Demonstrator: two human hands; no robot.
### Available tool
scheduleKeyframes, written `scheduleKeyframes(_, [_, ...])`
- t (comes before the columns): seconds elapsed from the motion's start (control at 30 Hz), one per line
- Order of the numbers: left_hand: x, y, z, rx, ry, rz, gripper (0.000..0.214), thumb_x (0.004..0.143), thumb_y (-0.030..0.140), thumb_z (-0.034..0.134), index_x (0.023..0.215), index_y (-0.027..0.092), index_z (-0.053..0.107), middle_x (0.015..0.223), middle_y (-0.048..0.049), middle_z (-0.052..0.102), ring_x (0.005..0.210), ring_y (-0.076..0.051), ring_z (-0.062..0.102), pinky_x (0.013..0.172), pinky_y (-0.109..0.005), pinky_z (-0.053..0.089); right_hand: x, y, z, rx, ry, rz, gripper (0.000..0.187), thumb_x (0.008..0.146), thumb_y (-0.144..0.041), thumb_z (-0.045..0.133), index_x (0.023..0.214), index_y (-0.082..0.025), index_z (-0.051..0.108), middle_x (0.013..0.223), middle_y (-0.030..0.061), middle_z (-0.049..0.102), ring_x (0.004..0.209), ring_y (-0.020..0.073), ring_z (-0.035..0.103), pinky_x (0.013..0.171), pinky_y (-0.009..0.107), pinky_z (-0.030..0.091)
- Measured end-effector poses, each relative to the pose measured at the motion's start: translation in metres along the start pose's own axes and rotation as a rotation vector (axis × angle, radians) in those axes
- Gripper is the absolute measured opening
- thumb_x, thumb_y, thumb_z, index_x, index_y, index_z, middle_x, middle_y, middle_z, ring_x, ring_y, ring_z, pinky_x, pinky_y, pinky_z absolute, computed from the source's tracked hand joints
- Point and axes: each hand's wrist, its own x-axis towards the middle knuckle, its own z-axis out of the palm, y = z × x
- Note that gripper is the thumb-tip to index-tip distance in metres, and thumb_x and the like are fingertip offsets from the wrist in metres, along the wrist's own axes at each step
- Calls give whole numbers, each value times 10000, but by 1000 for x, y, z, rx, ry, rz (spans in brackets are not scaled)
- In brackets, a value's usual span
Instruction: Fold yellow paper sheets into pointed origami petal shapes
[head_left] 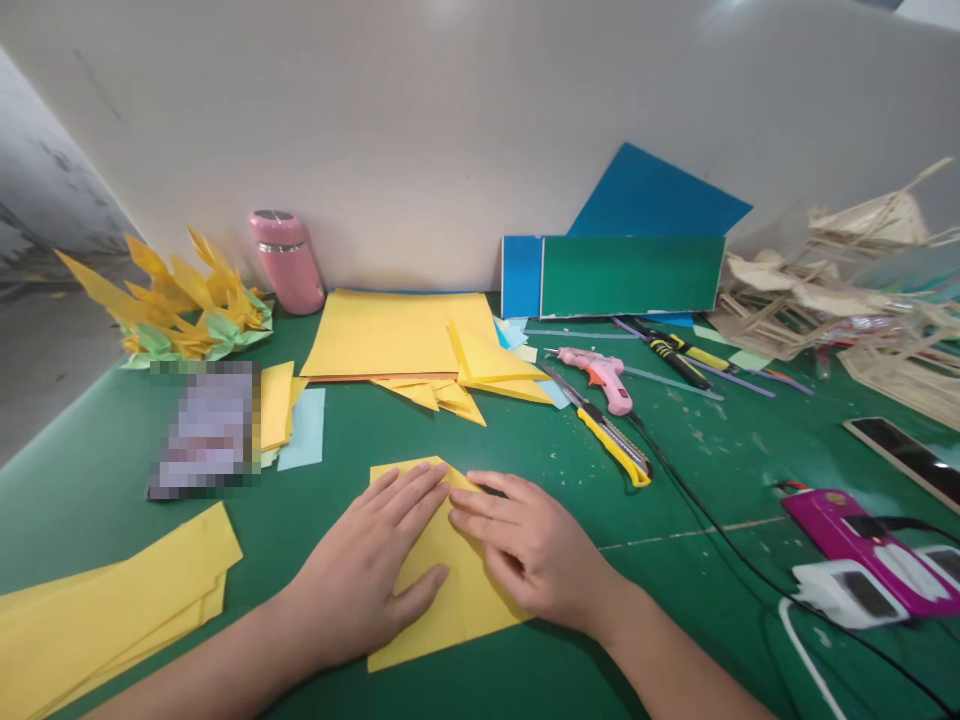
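Observation:
A sheet of yellow paper (442,630) with a slanted right edge, apparently folded, lies on the green table in front of me. My left hand (382,550) rests flat across its left part, fingers stretched toward the top corner and thumb apart. On the slanted edge sits my right hand (517,545), its slightly bent fingers pointing left and touching the paper near the top. Its thumb is lower, partly under the hand. The fingertips of both hands nearly meet. Parts of the sheet are hidden beneath them.
Yellow strips (142,590) lie left, a yellow paper stack (390,335) behind. Orange folded paper pieces (187,300) and a pink flask (289,260) stand back left. Rightward are a utility knife (611,445), pink glue gun (596,375), its black cable, a magenta power strip (847,540) and a phone (907,455).

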Motion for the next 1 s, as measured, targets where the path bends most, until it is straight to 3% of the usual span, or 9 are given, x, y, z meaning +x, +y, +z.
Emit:
scheduleKeyframes(0.5, [0,0,1,30,7,19,559,898,337,475,1409,124,393,1488,-115,399,1365,-267,384,1115,-467,362,-1,-2,0,-19,-51,3,402,837,-59,390,1121,-121,668,1251,83,649,1174,242,575,1019,409,483])
scheduleKeyframes(1.0, [0,3,1,48,50,-14,536,851,311,479,1356,136,447,1466,-120,437,1343,-283,418,1083,-489,401,3,-7,-1,-9,1,-4,367,825,-58,414,1093,-124,654,1164,96,686,1099,263,558,916,432,488])
